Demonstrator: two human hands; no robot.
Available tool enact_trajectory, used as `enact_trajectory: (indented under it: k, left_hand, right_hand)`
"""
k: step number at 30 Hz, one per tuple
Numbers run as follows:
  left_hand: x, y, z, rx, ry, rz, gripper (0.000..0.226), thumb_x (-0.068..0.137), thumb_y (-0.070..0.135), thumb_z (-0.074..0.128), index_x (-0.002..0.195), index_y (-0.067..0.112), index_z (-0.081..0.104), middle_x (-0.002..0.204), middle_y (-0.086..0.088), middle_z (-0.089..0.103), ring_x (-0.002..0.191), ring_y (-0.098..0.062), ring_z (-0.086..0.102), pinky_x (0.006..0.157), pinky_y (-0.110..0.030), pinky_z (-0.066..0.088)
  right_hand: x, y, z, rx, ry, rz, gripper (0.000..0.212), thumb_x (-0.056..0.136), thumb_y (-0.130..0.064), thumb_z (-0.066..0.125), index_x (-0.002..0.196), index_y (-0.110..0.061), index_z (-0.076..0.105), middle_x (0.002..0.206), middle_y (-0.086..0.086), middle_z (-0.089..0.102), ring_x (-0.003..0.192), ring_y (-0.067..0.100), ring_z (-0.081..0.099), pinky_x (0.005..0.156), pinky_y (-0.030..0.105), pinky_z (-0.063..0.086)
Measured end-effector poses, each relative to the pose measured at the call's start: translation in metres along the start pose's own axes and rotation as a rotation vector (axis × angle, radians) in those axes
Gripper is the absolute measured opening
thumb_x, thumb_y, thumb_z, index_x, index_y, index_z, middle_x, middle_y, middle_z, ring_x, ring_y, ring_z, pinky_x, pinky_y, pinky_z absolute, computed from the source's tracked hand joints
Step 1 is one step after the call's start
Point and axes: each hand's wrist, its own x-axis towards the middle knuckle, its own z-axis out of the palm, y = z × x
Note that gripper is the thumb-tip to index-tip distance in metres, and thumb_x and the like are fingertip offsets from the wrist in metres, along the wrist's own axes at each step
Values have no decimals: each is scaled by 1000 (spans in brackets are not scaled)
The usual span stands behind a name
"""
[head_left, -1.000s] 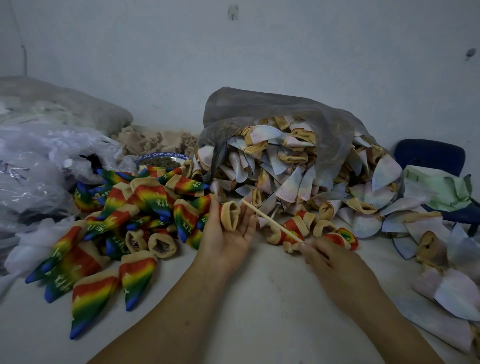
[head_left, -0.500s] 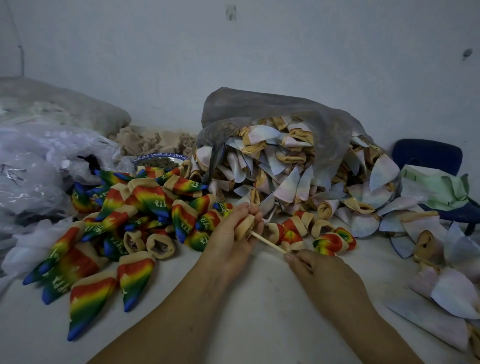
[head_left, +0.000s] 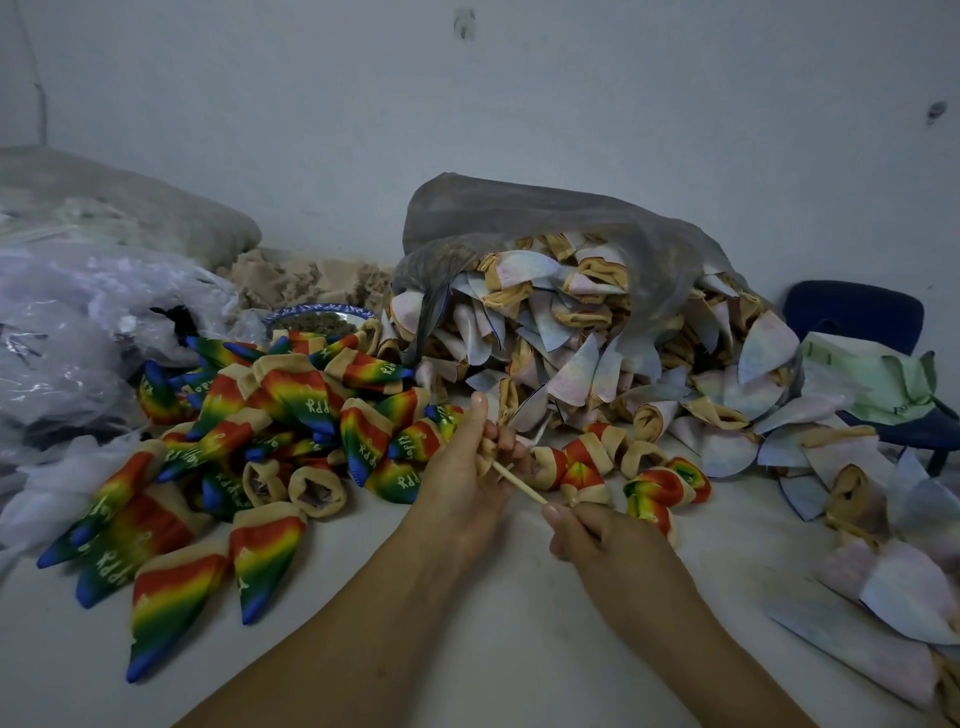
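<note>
My left hand (head_left: 462, 478) grips a small tan fabric piece (head_left: 485, 453) at the middle of the table, fingers curled round it. My right hand (head_left: 592, 535) pinches a thin wooden stick (head_left: 519, 483) whose far end goes into that fabric piece. Rainbow-printed fabric cones (head_left: 291, 410) lie heaped to the left. A few half-turned rainbow pieces (head_left: 587, 467) lie just behind my hands. Pale inside-out cones (head_left: 571, 332) spill from a grey plastic bag (head_left: 519, 218) at the back.
Clear plastic bags (head_left: 78, 332) pile up at the far left. A blue-rimmed bowl (head_left: 319, 314) sits behind the rainbow heap. A dark blue chair (head_left: 852, 312) with green fabric (head_left: 878, 379) stands at the right. More pale cones (head_left: 893, 587) lie at the right edge. The white tabletop (head_left: 467, 649) extends toward me.
My left hand has closed round the tan piece. My right hand has pushed the stick further into it, so less stick shows between the hands.
</note>
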Motion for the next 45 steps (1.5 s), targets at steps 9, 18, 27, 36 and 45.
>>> enact_trajectory:
  k: [9,18,27,36,45]
  left_hand:
    - [-3,1,3,8,-22,-10,31,90,27,65,61,18,70,65,0,57,61,-10,60,65,-29,56]
    - [-6,-7,12,106,40,-28,34,102,23,45,69,15,44,54,-2,40,49,-12,45,66,-31,41]
    - [-7,-9,12,184,25,-22,35,101,24,47,68,14,55,57,-4,44,54,-14,48,67,-32,44]
    - [-10,3,4,115,-24,-33,46,94,17,51,49,16,43,56,-3,45,54,-14,51,64,-30,49]
    - [-12,-12,16,296,14,-5,52,97,24,51,46,18,42,52,-8,51,50,-20,54,52,-26,50]
  right_hand:
    - [1,3,-5,8,-8,-4,41,92,-57,40,71,-28,60,74,-6,66,76,5,64,74,34,53]
    - [-6,-4,6,56,3,3,39,93,-55,41,70,-30,60,75,-5,68,76,6,64,75,34,53]
    - [-6,-6,14,83,59,8,41,91,-59,38,67,-31,57,75,-7,67,76,6,64,74,35,53]
    - [6,10,-19,-244,66,-155,74,67,-83,12,69,-27,61,60,-2,57,56,9,51,50,21,34]
    - [-7,-10,12,144,59,-30,46,87,-61,41,70,-25,64,72,-4,68,72,8,65,73,36,53]
